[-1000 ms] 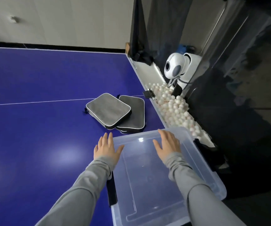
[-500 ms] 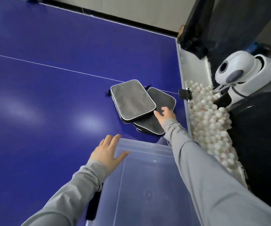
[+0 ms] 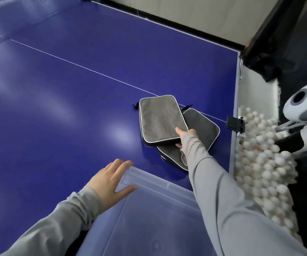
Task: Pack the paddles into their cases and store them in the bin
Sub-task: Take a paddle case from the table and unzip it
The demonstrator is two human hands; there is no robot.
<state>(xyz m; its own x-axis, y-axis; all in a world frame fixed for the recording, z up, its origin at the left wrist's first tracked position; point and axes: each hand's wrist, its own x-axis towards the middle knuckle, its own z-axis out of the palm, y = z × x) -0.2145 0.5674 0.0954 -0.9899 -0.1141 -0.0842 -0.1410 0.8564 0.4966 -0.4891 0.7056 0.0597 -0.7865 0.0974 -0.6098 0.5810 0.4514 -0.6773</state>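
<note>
Now that your right hand [image 3: 185,135] has left the bin [image 3: 167,191] and reached across to the stacked cases, the work has shifted from setting up the container to the first pick. A second ago both palms lay flat on the bin; now the thumb sits on the near corner of the top case [image 3: 161,119] and fingers show beneath its edge, so you appear to be pinching that corner, though the sleeve hides most of the grasp. Your left hand [image 3: 112,179] has stayed put, fingers spread and relaxed on the bin's far left corner, holding nothing, just steadying it.

Both cases lie near the right edge of the table [image 3: 56,108], by the white centre line, the top one overlapping the lower case [image 3: 202,128]. No bare paddles are in sight, so I judge them already packed; storing is what remains.

The cases are flat rounded rectangles of soft grey fabric with white piping and dark zipped edges. The bin is clear, smooth, rigid plastic with a stepped rim. The table is glossy blue. White balls [image 3: 260,163] heap in the trough beyond its right edge.
</note>
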